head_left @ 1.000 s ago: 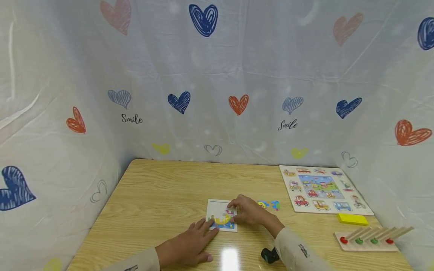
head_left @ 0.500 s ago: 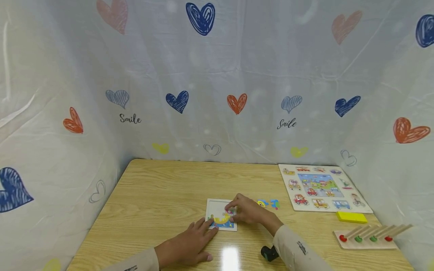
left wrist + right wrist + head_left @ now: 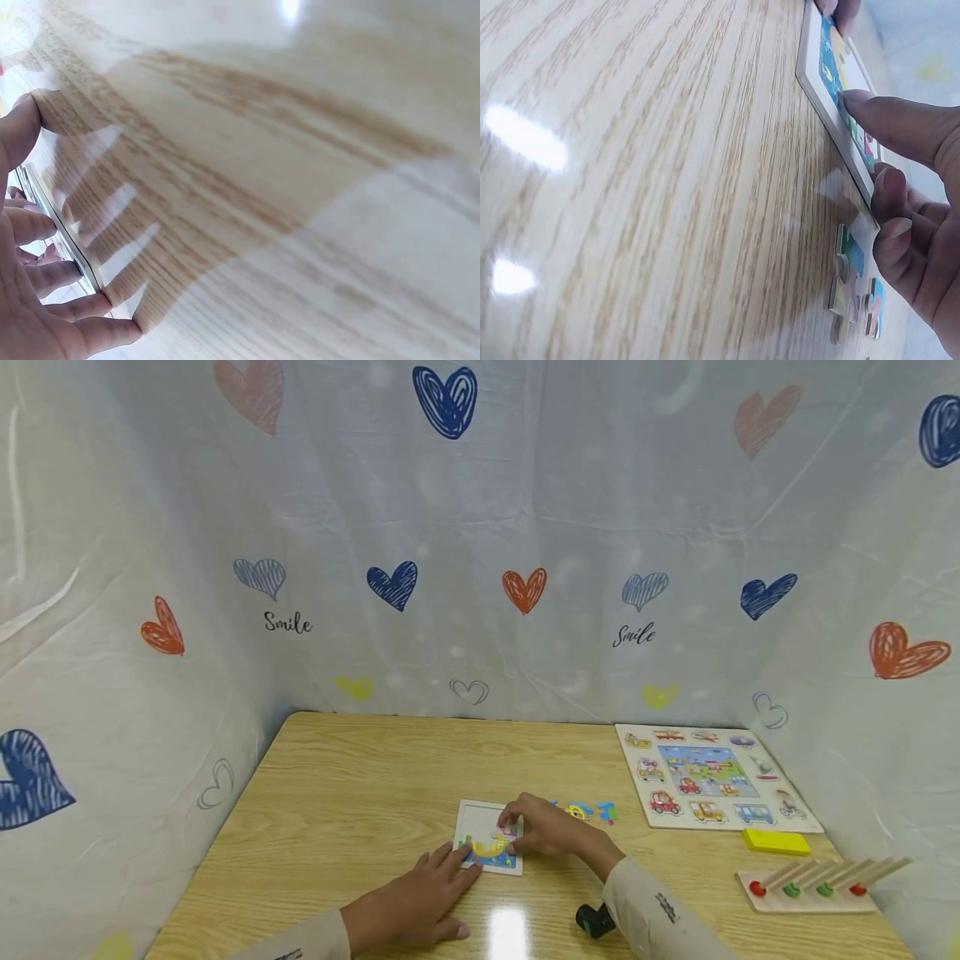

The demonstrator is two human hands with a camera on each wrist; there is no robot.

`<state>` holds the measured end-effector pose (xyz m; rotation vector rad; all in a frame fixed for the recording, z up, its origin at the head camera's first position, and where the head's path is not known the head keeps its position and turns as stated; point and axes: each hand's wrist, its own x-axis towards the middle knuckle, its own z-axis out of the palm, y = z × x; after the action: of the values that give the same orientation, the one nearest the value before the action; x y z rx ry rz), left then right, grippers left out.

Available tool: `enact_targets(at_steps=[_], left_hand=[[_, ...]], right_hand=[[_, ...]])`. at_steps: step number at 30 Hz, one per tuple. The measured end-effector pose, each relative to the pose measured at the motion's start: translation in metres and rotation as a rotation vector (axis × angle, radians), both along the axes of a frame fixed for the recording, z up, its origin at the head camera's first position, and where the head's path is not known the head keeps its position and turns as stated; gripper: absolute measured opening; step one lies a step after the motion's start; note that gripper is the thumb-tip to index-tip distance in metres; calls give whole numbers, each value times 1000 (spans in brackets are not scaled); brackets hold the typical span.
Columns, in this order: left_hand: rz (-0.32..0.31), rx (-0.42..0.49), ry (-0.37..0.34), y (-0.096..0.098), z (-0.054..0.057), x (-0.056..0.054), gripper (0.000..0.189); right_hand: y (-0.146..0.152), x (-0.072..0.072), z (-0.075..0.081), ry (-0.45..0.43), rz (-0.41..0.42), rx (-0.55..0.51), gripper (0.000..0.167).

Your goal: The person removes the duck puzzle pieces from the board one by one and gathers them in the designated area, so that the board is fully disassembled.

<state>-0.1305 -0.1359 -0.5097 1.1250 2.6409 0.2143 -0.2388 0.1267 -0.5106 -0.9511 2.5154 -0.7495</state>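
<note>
Pink piece [image 3: 512, 832] pinched between thumb and forefinger of the right hand [image 3: 551, 827], over the three o'clock part of the puzzle board [image 3: 476, 818]. The board is steadied at its seven o'clock corner under the extended fingers of the left hand [image 3: 423, 902]; nothing is gripped there. Against 0.5 s ago: right hand shifted slightly toward six o'clock; a blue piece [image 3: 553, 802], previously hidden behind it, now partly exposed. Left hand essentially unmoved. Lower part of the board filled with pieces, upper part bare. Two loose pieces [image 3: 592, 812] are seen between two and three o'clock of the board; farther that way, the vehicle board [image 3: 632, 758]. Yellow block [image 3: 777, 842] at three o'clock, well apart.
</note>
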Motion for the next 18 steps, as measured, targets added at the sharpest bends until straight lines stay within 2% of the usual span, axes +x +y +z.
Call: enact_targets(at_steps=[6,14,18], left_hand=[[-1,12,6,1,-1,0,75],[6,5,-19,0,0,1,77],[3,6,-16,-1,0,1,77]], right_hand=[[-1,-1,1,-3,16,-12,29],[-3,-1,1,-22,19,-34,32],[-2,-1,0,-19,22,-42,28]])
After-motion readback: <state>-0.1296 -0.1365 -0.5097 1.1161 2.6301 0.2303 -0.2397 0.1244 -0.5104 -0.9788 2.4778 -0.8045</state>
